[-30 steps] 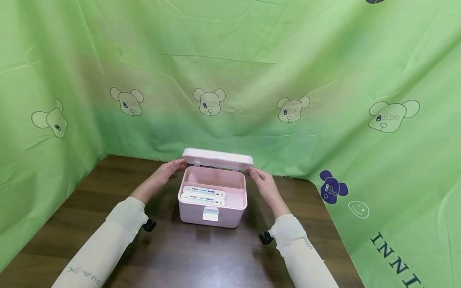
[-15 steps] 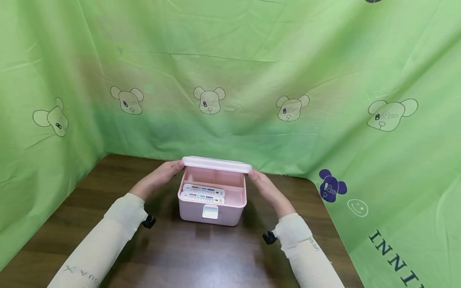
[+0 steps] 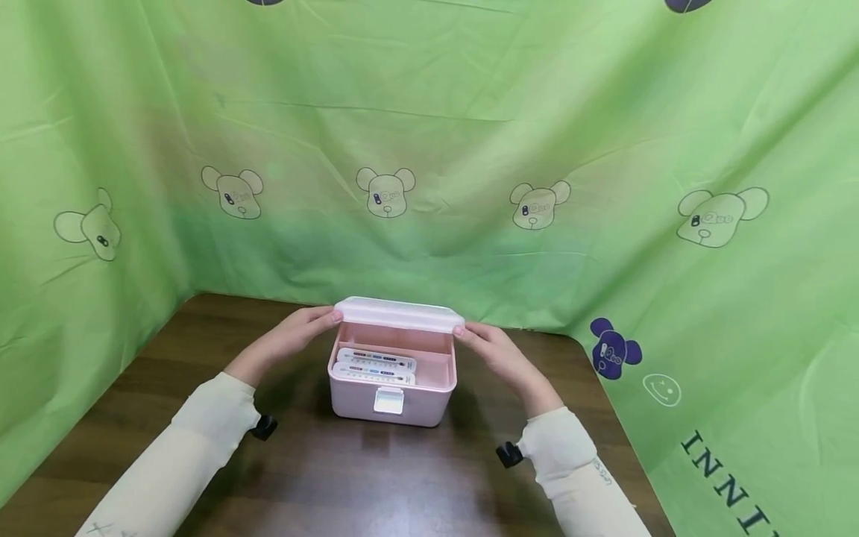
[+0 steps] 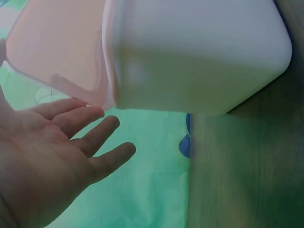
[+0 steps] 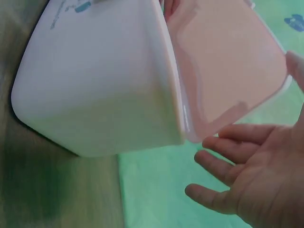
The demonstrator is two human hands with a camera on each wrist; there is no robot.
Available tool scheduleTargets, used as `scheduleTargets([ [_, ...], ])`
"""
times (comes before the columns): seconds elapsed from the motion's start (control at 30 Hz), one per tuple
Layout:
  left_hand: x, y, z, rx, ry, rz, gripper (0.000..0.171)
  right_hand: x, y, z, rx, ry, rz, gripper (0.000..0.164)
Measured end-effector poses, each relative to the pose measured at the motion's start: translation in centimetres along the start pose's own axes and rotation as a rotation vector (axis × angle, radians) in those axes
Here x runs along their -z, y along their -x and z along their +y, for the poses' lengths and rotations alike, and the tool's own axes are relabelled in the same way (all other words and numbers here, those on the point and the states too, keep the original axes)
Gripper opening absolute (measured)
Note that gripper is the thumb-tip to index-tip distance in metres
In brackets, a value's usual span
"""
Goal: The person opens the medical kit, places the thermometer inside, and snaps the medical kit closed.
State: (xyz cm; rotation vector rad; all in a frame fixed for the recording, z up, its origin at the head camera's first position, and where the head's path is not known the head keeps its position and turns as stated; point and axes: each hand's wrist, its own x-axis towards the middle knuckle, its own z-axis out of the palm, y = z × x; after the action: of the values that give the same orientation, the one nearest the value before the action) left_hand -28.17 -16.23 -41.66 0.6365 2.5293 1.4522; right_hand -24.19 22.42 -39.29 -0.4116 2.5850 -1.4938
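Note:
In the head view, a pale pink storage box point(image 3: 385, 406) stands on the table, its lid point(image 3: 399, 315) tilted partway up above the rear compartment. Two white cases point(image 3: 376, 373) with thermometer-like markings lie side by side in the front compartment. My left hand point(image 3: 295, 333) holds the lid's left end, thumb at its front edge; fingers point(image 4: 78, 116) reach to its side in the left wrist view. At the opposite end, my right hand point(image 3: 499, 354) holds the lid with the thumb in front. Its fingers point(image 5: 232, 147) spread along the lid's lower side in the right wrist view.
A white latch point(image 3: 389, 401) sits on the box's front. The dark wooden table point(image 3: 376, 477) extends around the box, and a green printed curtain point(image 3: 456, 246) hangs behind and at both sides.
The lid has come forward and lower in the head view, covering more of the rear compartment. Both hands have followed it, thumbs now at its front edge. The box and cases have stayed put.

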Motion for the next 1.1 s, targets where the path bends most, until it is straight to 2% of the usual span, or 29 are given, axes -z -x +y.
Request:
scheduleTargets([
  [0.23, -1.0, 1.2, 0.9, 0.028, -0.072, 0.114, 0.071, -0.7, 0.6, -1.1, -0.001, 0.107, 0.142, 0.059],
  [0.33, -1.3, 1.6, 1.4, 0.026, -0.102, 0.154, 0.072, -1.0, 1.1, -1.7, -0.009, 0.120, 0.185, 0.055],
  [0.63, -2.3, 3.0, 2.7, 0.058, -0.186, 0.220, 0.068, -1.8, 2.7, -2.6, -0.039, 0.202, 0.253, 0.049],
  [0.83, -3.4, 3.9, 3.3, 0.047, -0.186, 0.290, 0.064, -2.8, 3.4, -2.7, -0.048, 0.251, 0.318, 0.046],
  [0.97, -4.5, 4.6, 2.8, 0.044, -0.164, 0.345, 0.063, -3.8, 4.0, -2.3, -0.057, 0.242, 0.351, 0.047],
  [1.1, -5.5, 5.2, 2.1, 0.033, -0.101, 0.395, 0.061, -4.8, 4.4, -1.6, -0.062, 0.220, 0.390, 0.046],
])
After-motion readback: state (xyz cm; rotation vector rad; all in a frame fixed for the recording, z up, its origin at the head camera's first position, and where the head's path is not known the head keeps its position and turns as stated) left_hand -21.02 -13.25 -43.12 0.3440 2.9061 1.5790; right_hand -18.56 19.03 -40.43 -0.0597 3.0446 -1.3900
